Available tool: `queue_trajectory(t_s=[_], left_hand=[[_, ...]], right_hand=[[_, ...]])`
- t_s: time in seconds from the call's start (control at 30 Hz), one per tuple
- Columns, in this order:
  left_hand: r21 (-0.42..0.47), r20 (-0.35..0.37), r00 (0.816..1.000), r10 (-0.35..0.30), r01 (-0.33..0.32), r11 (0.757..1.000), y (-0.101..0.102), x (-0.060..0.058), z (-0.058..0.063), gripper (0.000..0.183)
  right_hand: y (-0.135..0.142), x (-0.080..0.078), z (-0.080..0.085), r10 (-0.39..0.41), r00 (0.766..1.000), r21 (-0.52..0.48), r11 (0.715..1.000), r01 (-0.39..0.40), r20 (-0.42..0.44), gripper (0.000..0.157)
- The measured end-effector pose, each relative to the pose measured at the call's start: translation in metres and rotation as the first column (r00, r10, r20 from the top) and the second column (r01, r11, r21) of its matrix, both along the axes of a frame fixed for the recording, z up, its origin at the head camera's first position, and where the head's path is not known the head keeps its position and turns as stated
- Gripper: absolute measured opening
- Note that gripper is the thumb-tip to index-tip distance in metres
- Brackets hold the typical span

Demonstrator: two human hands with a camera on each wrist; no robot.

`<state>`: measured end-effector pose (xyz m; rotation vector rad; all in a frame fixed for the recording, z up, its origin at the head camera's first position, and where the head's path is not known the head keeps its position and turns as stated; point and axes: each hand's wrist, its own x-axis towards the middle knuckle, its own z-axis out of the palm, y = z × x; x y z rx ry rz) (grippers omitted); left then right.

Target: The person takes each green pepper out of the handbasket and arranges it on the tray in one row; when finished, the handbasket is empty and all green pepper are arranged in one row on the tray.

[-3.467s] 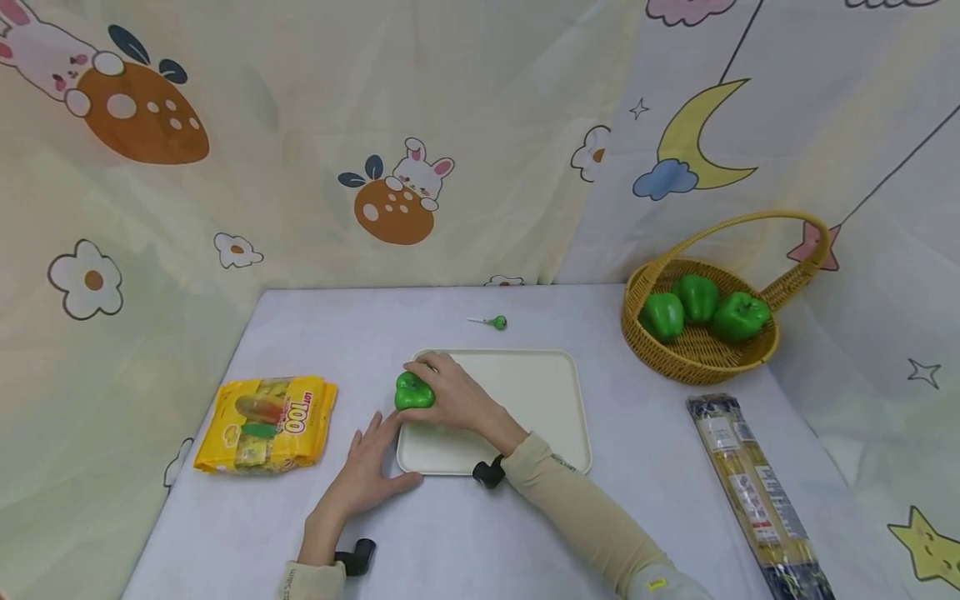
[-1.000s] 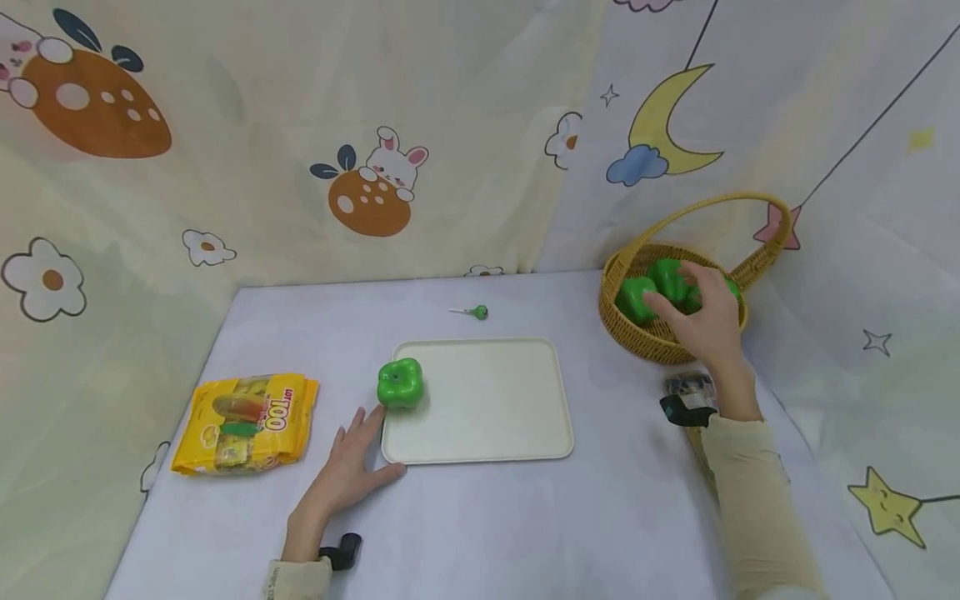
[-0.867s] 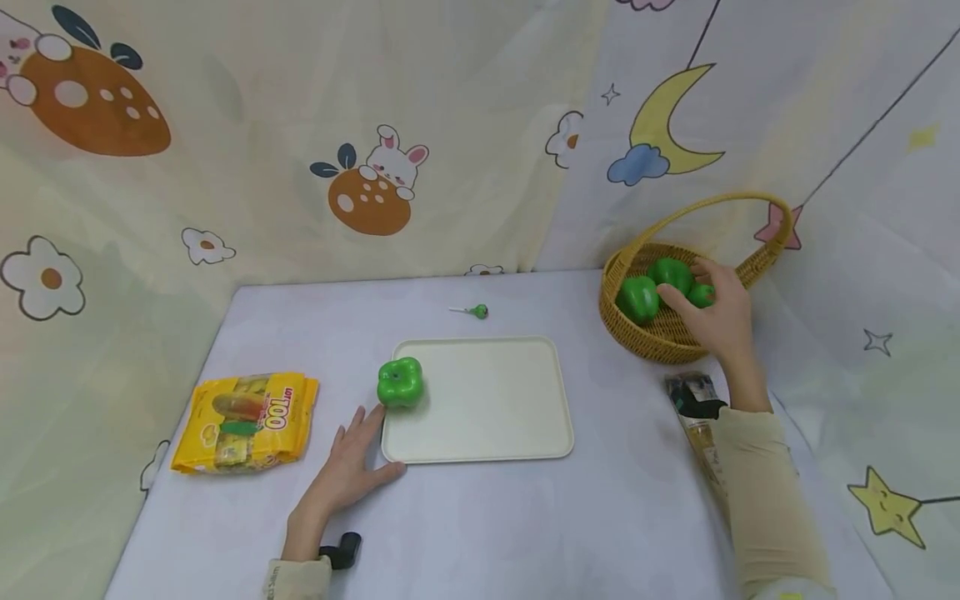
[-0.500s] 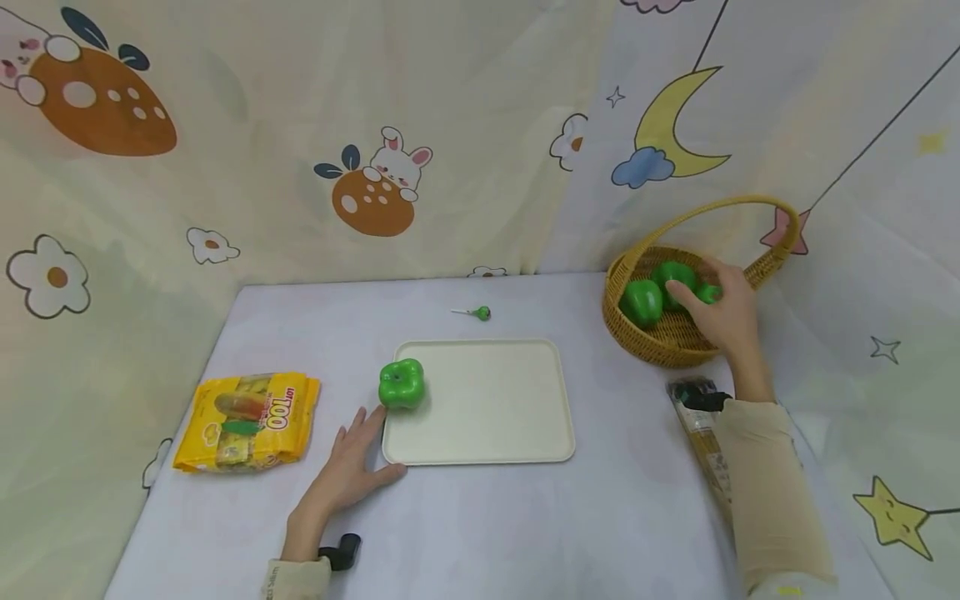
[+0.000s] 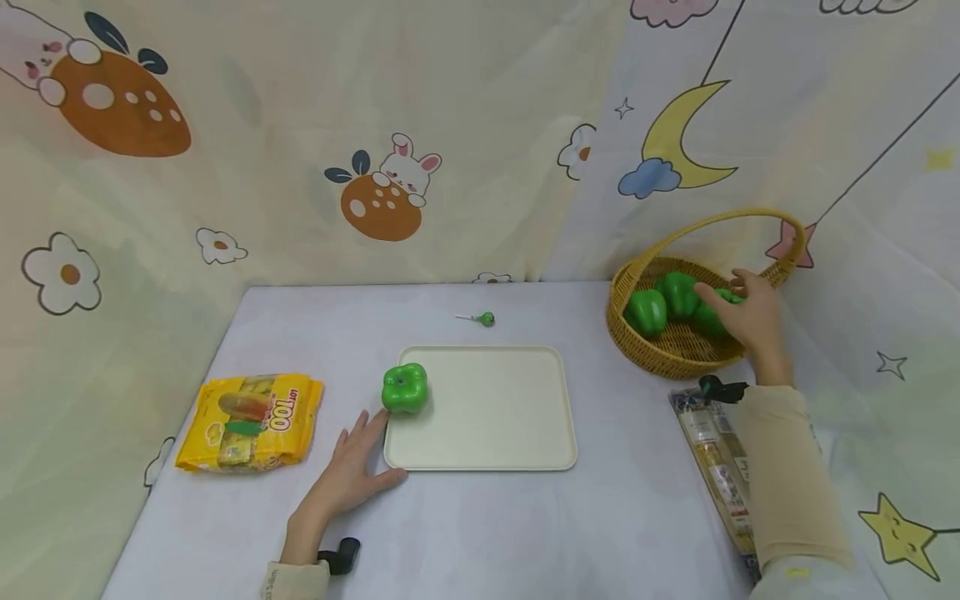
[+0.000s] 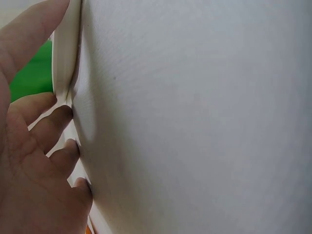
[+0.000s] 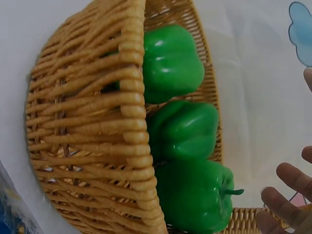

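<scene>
My right hand (image 5: 753, 321) hovers over the right side of the wicker basket (image 5: 652, 358), its fingers spread. Beneath it lies a green bell pepper (image 5: 712, 317), whose stem (image 7: 237, 191) shows in the right wrist view, with the fingers (image 7: 287, 180) apart from it. Two more green peppers sit beside it, a left one (image 5: 647, 313) and a back one (image 5: 677, 294). My left hand (image 5: 348, 471) rests at the near left corner of the cream tray (image 5: 495, 408), fingertips and thumb against its edge. Another green bell pepper (image 5: 405, 388) stands on the tray's left edge.
A yellow snack package (image 5: 251, 422) lies left of the tray. Behind the tray is a small green round thing on a white stick (image 5: 486, 318). A long clear package of pale sticks (image 5: 712, 467) lies partly under the right forearm. The basket's tall handle (image 5: 720, 218) arches over it.
My right hand has let go of the pepper on the tray and moved right to the basket. Over the last half second it has drawn slightly back from the right pepper. The left hand stays put.
</scene>
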<state>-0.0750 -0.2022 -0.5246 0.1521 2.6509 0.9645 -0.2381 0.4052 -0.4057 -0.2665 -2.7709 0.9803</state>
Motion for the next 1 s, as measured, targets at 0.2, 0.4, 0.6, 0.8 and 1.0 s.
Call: queue_trajectory(t_s=[0.2,0.4,0.6,0.8,1.0], left_hand=[[0.006,0.000,1.000,0.006,-0.006,1.000,0.000,0.001,0.000,0.105],[0.012,-0.024,1.000,0.005,-0.005,1.000,-0.001,0.002,-0.001,0.104],[0.010,-0.026,1.000,0.007,-0.007,1.000,-0.001,0.002,-0.002,0.105],[-0.012,-0.010,1.000,0.008,-0.008,1.000,-0.001,0.001,-0.002,0.105],[0.002,-0.009,1.000,0.002,-0.002,1.000,0.000,0.001,0.000,0.106]], right_hand=[[0.011,-0.003,-0.004,0.000,1.000,0.031,1.000,0.000,0.001,0.091],[0.022,-0.005,-0.009,-0.013,1.000,0.110,0.994,0.010,0.025,0.092],[0.032,-0.009,-0.014,-0.018,0.995,0.120,0.993,0.007,0.094,0.097],[0.037,-0.014,-0.018,0.001,0.990,0.163,0.986,-0.024,0.141,0.100],[0.036,-0.016,-0.019,0.013,0.983,0.155,0.987,-0.042,0.183,0.103]])
